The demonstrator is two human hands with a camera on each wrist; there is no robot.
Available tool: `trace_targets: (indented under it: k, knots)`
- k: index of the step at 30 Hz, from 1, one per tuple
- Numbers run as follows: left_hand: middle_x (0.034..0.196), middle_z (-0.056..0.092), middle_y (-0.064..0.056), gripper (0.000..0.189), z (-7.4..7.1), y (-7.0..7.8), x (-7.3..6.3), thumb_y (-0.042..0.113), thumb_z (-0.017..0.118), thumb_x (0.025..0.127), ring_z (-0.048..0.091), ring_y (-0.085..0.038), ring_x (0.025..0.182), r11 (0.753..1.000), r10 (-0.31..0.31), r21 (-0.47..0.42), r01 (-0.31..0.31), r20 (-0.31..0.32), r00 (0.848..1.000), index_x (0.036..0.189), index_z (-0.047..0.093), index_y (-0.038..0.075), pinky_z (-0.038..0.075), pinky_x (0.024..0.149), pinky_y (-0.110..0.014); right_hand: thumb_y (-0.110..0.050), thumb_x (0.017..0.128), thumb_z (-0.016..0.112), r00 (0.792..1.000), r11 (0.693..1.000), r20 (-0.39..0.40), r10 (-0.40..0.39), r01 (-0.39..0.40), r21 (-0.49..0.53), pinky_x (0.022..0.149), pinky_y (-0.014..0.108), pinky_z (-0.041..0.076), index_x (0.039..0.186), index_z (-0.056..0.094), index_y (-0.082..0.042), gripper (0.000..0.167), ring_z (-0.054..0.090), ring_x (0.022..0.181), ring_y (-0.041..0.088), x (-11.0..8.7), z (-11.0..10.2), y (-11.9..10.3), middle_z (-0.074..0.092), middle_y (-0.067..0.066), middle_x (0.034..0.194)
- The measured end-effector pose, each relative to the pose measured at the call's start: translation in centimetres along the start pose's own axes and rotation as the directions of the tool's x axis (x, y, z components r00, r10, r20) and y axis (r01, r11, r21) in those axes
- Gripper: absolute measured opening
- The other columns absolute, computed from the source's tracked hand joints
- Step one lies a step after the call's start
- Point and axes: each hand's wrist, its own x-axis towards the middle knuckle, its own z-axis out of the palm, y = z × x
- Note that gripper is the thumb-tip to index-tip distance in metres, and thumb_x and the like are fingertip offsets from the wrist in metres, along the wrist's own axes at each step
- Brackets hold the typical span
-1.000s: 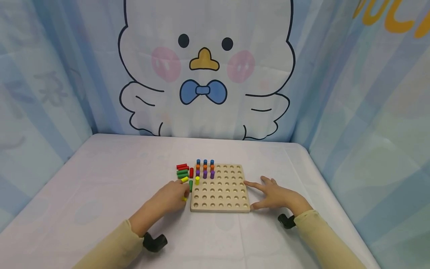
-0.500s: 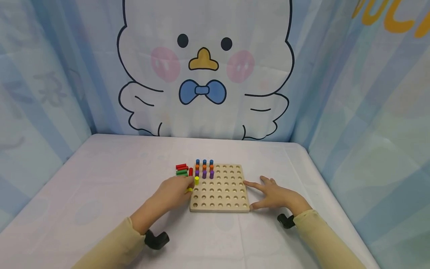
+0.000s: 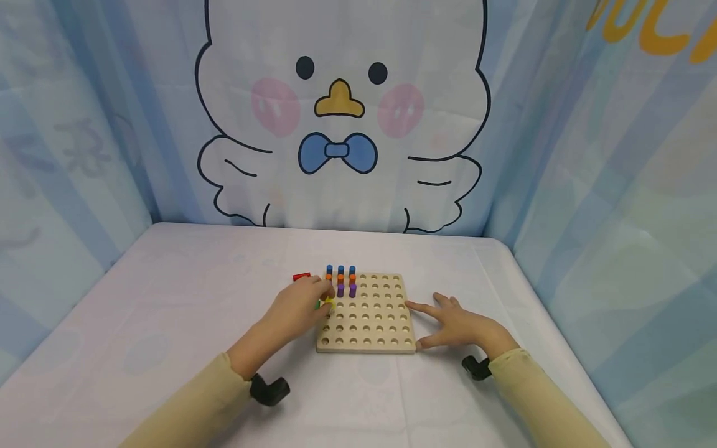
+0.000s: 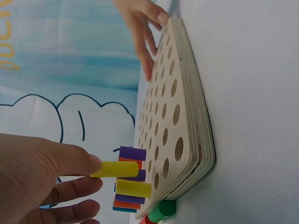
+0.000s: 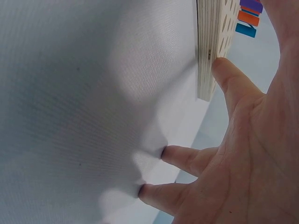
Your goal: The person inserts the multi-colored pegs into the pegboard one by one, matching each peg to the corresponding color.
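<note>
My left hand (image 3: 299,306) pinches a yellow peg (image 4: 114,169) between thumb and fingers, over the left side of a wooden pegboard (image 3: 386,318). In the left wrist view that peg is clear of the board, beside a second yellow peg (image 4: 134,188) standing in a hole. Upright in the far left holes are blue pegs (image 3: 340,270), orange pegs (image 3: 352,280) and purple pegs (image 3: 352,291), partly hidden by the hand. My right hand (image 3: 462,325) has its fingers spread; a fingertip touches the board's right edge while others rest on the tablecloth.
Loose red pegs (image 3: 301,275) and a green peg (image 4: 162,211) lie left of the board, mostly behind the left hand. White cloth covers the table (image 3: 168,298). Printed curtains (image 3: 538,155) hang around its back and sides.
My left hand has moved right and away from me, from the loose pegs to over the board, bringing the yellow peg along. The right hand stays in place at the board's edge.
</note>
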Motion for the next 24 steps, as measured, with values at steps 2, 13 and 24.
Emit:
trace_targets:
  k: [2, 13, 24]
  knots:
    - [0.101, 0.07, 0.001, 0.016, 0.1, -0.1, 0.2, 0.017, 0.08, 0.092, 0.059, -0.015, 0.09, 1.0, 0.003, -0.013, -0.004, -0.02, 1.0, 0.105, 0.072, 0.017, 0.056, 0.084, -0.034, -0.056, 0.083, 0.08, 1.0, 1.0, 0.0, 0.005, -0.005, 0.0, 0.107, 0.084, 0.019, 0.161, 0.036, -0.034, 0.092, 0.005, 0.148, 0.067, 0.1, 0.0, 0.0, 0.01, 0.035, 0.166]
    - [0.096, 0.07, 0.003, 0.016, 1.2, -0.8, 1.5, 0.01, 0.077, 0.091, 0.054, -0.016, 0.09, 0.999, 0.014, -0.045, -0.019, -0.11, 0.994, 0.105, 0.072, 0.016, 0.05, 0.077, -0.031, -0.054, 0.083, 0.08, 1.0, 1.0, -0.001, 0.004, -0.004, 0.005, 0.107, 0.085, 0.019, 0.16, 0.036, -0.033, 0.091, 0.005, 0.148, 0.068, 0.0, 0.0, 0.0, 0.011, 0.035, 0.166]
    - [0.096, 0.073, 0.005, 0.012, 2.1, -0.9, 2.4, 0.014, 0.078, 0.091, 0.053, -0.015, 0.091, 1.0, 0.024, 0.015, -0.023, -0.096, 0.995, 0.101, 0.073, 0.018, 0.05, 0.078, -0.03, -0.055, 0.083, 0.079, 1.0, 1.0, -0.004, 0.003, -0.003, 0.0, 0.107, 0.084, 0.021, 0.16, 0.036, -0.033, 0.091, 0.006, 0.148, 0.067, 0.0, 0.1, 0.1, 0.011, 0.034, 0.166]
